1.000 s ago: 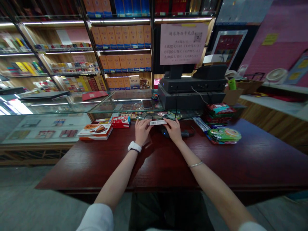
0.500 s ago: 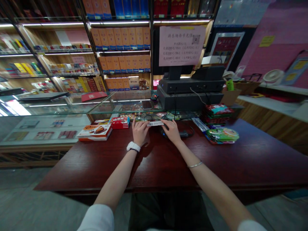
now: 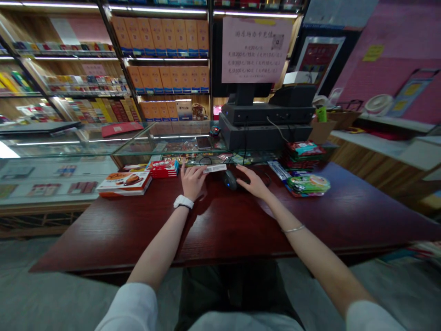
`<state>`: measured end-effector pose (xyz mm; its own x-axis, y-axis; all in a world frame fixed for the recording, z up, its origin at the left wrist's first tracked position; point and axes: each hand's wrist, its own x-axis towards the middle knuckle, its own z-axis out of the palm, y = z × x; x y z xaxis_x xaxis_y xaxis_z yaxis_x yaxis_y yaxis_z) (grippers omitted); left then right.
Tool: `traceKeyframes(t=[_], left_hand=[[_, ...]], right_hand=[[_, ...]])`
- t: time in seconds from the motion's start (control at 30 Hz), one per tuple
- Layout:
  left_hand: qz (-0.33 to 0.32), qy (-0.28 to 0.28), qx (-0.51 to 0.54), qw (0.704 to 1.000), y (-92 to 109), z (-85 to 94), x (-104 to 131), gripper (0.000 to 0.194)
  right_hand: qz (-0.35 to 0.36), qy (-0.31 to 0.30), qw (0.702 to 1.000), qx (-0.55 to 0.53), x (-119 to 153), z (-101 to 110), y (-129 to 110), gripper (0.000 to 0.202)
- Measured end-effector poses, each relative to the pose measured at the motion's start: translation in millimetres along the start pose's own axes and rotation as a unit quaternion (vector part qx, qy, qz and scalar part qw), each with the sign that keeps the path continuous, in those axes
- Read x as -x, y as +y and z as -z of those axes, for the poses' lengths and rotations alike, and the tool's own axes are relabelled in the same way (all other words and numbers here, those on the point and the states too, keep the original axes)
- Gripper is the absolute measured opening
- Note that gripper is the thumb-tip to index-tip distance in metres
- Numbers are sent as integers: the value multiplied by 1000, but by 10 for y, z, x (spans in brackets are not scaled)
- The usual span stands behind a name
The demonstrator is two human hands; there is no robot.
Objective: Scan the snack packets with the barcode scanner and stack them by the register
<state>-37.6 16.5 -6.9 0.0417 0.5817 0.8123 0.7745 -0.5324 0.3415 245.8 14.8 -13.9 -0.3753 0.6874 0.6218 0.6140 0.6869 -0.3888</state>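
Note:
My left hand [image 3: 193,181], with a white watch on its wrist, pinches one end of a small, flat white box [image 3: 216,168]. A barcode-like patch shows on the side of the box facing me. Beside it on the desk lies a black handheld scanner [image 3: 229,180] with a small blue light. My right hand [image 3: 254,182] is just right of the scanner's head, thumb and fingers apart, holding nothing. It partly covers the scanner's handle, and I cannot tell whether it touches it.
Left on the dark red desk [image 3: 220,230] are an orange-and-white box [image 3: 126,183] and red packs [image 3: 164,168]. Snack packets [image 3: 308,185] lie at right. Behind stand a glass display case [image 3: 165,138] and a black register [image 3: 267,131] with a monitor bearing a paper sign [image 3: 255,50].
My right hand has let go of the white box and moved right, its fingers now apart near the scanner. The left hand keeps the box. The whole view has shifted slightly.

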Motion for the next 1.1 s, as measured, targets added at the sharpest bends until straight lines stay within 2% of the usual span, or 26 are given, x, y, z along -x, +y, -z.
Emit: traceKeyframes(t=[0.2,0.4,0.6,0.83,1.1], left_hand=[[12,-3,-6,1000,-26,-4,6,21],[33,33,-44,998,-85,24,-30,20],[24,42,-48,998,-110,12,-30,19],[17,13,-62,998,-76,12,-13,20],[9,18,-61,998,-104,-1,-4,21]], right_hand=[[-47,-114,992,30,150,7,146,73],[-95,-164,971,148,242,-94,190,82],[-50,-171,965,192,379,14,118,66],[5,-189,957,222,526,247,-67,65],[32,-140,962,231,480,241,-158,59]])
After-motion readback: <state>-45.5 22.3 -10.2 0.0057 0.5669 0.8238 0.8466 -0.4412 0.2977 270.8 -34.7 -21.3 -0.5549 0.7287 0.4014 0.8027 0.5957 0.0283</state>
